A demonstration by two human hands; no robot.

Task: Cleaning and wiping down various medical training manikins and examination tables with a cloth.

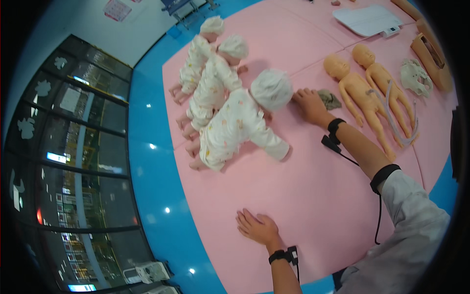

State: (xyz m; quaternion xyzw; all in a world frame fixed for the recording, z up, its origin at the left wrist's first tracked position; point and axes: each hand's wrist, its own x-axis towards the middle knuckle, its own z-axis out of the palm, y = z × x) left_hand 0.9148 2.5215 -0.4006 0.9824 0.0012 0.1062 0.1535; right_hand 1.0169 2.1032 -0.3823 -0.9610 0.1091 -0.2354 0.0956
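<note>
My left hand [258, 228] is palm down over the pink padded mat [301, 205], fingers spread and holding nothing. My right hand [312, 106] reaches further out, palm down with its fingers apart, close beside the white-capped head of the nearest baby doll [235, 128]. Whether its fingertips touch the cap I cannot tell. That doll lies face down in a patterned white suit. Two similar dolls, a middle one [213, 86] and a far one [194, 60], lie alongside it. Partly behind my right hand is a grey-green crumpled object [329, 99].
Two bare baby manikins [361, 90] [383, 75] lie at right, with clear tubing [391, 117] across them. Beyond are a pelvis model [415, 78], a limb model [431, 60] and a white baby scale [367, 20]. Wrist-strap cables [349, 160] trail from my arms. Dark-framed windows [80, 165] stand left.
</note>
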